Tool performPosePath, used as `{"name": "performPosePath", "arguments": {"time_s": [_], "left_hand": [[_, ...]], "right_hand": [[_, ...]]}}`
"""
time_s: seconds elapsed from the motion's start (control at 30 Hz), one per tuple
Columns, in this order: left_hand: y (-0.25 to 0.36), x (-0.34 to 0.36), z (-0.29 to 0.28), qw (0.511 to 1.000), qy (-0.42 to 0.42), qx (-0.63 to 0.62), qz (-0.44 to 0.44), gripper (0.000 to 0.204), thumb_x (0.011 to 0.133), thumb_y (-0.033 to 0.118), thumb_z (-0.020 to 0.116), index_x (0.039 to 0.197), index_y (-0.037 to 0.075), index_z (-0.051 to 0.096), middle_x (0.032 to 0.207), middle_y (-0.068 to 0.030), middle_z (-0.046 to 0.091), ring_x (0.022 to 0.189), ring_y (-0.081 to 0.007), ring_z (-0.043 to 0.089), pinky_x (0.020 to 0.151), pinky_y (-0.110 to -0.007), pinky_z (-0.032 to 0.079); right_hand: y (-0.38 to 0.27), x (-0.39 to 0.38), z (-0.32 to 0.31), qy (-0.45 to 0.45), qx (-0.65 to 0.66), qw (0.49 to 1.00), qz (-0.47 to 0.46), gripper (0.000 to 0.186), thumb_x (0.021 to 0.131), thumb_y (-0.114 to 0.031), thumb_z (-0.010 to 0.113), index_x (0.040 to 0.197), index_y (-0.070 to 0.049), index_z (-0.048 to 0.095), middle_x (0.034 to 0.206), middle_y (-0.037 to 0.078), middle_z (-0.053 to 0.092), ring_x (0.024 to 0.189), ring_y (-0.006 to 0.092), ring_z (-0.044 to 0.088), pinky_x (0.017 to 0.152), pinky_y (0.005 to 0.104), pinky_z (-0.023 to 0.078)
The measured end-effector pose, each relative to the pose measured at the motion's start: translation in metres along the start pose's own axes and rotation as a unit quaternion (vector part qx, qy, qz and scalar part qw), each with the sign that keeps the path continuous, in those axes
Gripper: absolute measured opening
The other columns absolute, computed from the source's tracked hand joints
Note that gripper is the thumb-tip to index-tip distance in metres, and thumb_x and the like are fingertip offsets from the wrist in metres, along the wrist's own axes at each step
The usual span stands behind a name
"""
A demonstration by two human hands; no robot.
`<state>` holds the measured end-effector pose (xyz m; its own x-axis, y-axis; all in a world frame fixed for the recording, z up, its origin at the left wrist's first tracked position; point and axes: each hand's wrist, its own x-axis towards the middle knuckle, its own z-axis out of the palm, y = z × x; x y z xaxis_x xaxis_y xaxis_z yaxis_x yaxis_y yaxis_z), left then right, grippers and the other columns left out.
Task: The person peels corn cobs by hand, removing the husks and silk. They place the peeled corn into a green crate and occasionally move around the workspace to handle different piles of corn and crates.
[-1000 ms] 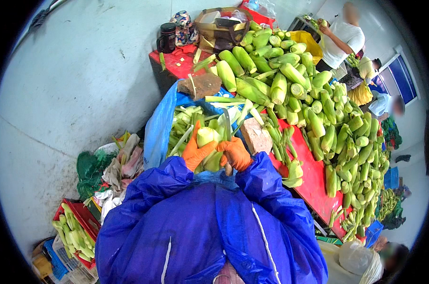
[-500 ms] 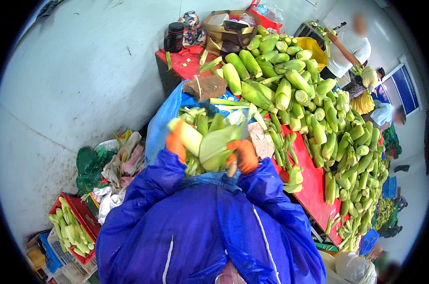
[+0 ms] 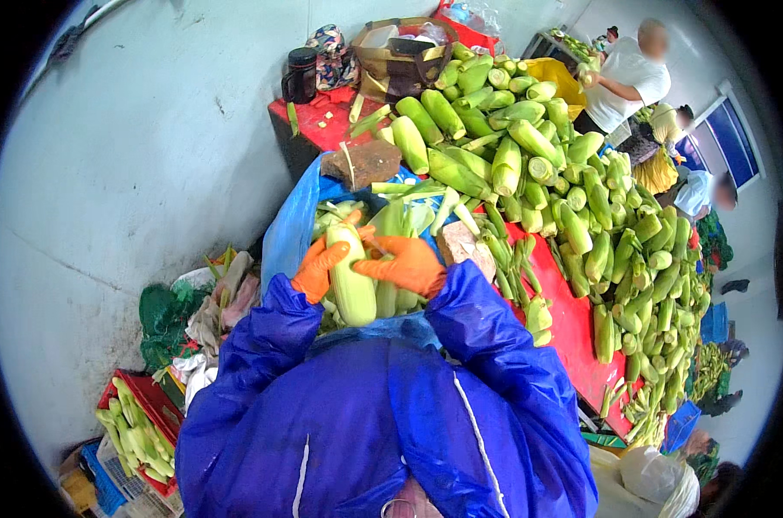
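Observation:
Both my hands wear orange gloves. My left hand grips a pale green, partly husked corn ear, held lengthwise in front of me. My right hand is closed at the ear's right side, its fingers touching it; a thin grey object between them is mostly hidden and too small to name. Beneath both hands a blue plastic sack holds loose husks and leaves. A brown stone block rests at its back edge, and a pinkish block lies right of my right hand.
Unhusked corn is heaped on the red table to my right. A bag and dark mug stand at the back. A red crate of corn sits lower left, beside a wall. Several other people are along the right.
The knife that stood upright in my right hand is no longer clearly visible. The ear has turned from tilted left to lengthwise, and both hands have drawn closer around it.

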<state>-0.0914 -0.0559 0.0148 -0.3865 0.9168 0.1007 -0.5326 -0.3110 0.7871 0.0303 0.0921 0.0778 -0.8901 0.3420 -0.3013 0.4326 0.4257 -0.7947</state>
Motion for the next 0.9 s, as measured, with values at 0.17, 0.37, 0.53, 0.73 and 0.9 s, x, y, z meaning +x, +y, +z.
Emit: {"name": "performPosePath", "arguments": {"time_s": [0.17, 0.37, 0.53, 0.73, 0.9], "left_hand": [[-0.002, 0.001, 0.011, 0.996, -0.072, -0.029, -0.039, 0.092, 0.083, 0.042, 0.066, 0.149, 0.001, 0.016, 0.140, -0.0193, 0.043, 0.122, -0.0282, 0.049, 0.104, -0.040, 0.038], [-0.010, -0.001, 0.025, 0.991, -0.051, -0.121, -0.025, 0.080, 0.087, 0.036, 0.063, 0.149, 0.008, 0.021, 0.128, -0.0130, 0.053, 0.100, -0.0245, 0.060, 0.084, -0.036, 0.051], [-0.041, 0.003, 0.023, 0.988, 0.146, 0.039, 0.015, 0.056, 0.093, 0.023, 0.060, 0.142, 0.007, 0.038, 0.118, -0.0041, 0.055, 0.097, -0.0151, 0.057, 0.084, -0.032, 0.049], [-0.036, 0.001, 0.018, 0.982, 0.177, 0.053, 0.027, 0.054, 0.091, 0.019, 0.062, 0.138, 0.002, 0.041, 0.114, -0.0133, 0.061, 0.100, -0.0207, 0.060, 0.090, -0.035, 0.048], [-0.009, -0.011, -0.007, 0.975, 0.183, 0.068, 0.103, 0.061, 0.086, 0.014, 0.066, 0.138, 0.001, 0.039, 0.115, -0.0165, 0.061, 0.101, -0.0224, 0.061, 0.091, -0.036, 0.048]], "right_hand": [[0.005, -0.007, 0.003, -0.058, 0.223, 0.973, -0.011, 0.041, 0.075, -0.023, 0.072, 0.109, -0.002, 0.064, 0.085, 0.005, 0.067, 0.060, 0.0104, 0.058, 0.047, 0.0239, 0.045], [0.032, 0.000, 0.018, -0.014, 0.363, 0.932, 0.009, 0.027, 0.075, -0.005, 0.062, 0.100, 0.004, 0.063, 0.073, 0.008, 0.064, 0.046, 0.0147, 0.055, 0.041, 0.0263, 0.044], [0.040, 0.005, 0.022, 0.031, 0.424, 0.905, 0.029, 0.020, 0.074, -0.003, 0.061, 0.093, 0.005, 0.062, 0.071, 0.010, 0.063, 0.041, 0.0186, 0.054, 0.039, 0.0293, 0.045], [0.057, 0.001, 0.010, 0.144, 0.452, 0.880, 0.028, 0.021, 0.074, -0.010, 0.065, 0.088, 0.006, 0.064, 0.072, 0.012, 0.064, 0.043, 0.0207, 0.055, 0.043, 0.0306, 0.045], [0.104, -0.005, -0.048, 0.266, 0.424, 0.861, 0.090, 0.029, 0.078, -0.024, 0.068, 0.091, 0.002, 0.064, 0.063, 0.012, 0.061, 0.044, 0.0188, 0.055, 0.041, 0.0304, 0.041]]}}
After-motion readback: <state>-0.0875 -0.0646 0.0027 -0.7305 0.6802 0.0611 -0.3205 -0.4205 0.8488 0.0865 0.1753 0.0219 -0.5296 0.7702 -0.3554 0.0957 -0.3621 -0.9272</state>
